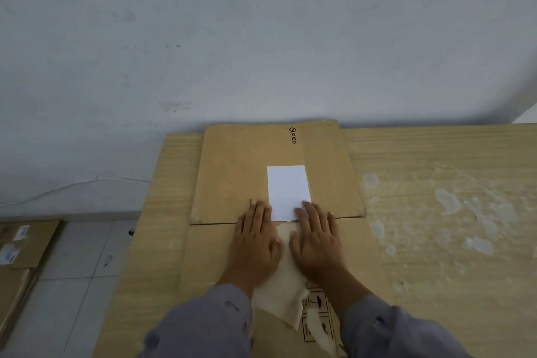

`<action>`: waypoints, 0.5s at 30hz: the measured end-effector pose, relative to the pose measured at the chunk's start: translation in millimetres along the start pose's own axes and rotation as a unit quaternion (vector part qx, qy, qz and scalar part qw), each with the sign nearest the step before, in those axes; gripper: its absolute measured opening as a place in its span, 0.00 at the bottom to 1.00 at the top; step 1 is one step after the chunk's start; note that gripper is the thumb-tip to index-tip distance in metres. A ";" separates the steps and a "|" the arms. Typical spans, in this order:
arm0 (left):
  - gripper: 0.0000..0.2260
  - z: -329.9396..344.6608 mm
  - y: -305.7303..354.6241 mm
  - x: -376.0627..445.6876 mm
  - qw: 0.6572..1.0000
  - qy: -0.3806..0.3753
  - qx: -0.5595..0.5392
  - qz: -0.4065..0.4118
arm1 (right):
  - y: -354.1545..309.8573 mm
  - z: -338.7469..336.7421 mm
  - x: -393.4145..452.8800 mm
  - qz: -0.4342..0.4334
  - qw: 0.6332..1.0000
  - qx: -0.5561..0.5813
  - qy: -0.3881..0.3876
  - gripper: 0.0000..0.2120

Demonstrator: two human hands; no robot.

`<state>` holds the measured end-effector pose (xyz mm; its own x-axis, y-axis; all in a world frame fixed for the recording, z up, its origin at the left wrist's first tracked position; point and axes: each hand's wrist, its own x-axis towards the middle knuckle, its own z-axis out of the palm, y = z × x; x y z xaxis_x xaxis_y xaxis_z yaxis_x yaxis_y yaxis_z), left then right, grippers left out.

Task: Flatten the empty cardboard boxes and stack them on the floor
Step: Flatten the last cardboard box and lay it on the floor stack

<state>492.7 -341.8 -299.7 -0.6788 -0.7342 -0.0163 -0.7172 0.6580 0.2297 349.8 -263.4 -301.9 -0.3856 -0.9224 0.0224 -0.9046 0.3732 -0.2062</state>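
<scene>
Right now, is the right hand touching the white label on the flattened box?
Touching. In the head view the right hand lies flat on the flattened box, its fingers overlapping the near corner of the white label.

Flattened cardboard box (pixel 261 171) lies flat on table (pixel 436 183), far edge against wall (pixel 261 38) at 12 o'clock. Label (pixel 287 189) on box, near its middle. Left hand (pixel 255 238) and right hand (pixel 315 238) side by side, flat on box at 6 o'clock of label, right fingertips on label. Stacked boxes (pixel 20 250) on floor (pixel 81 256) at 9 o'clock of table.
</scene>
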 end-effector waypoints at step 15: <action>0.25 -8.9 -18.0 74.7 0.997 0.047 0.053 -0.004 | 14.4 -1.6 97.3 -0.008 0.997 -0.019 0.072 0.18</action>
<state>456.3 -410.0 -296.4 -0.6593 -0.7481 0.0755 -0.7379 0.6631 0.1259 299.0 -347.5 -301.1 -0.3915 -0.9051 0.1662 -0.9156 0.3652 -0.1681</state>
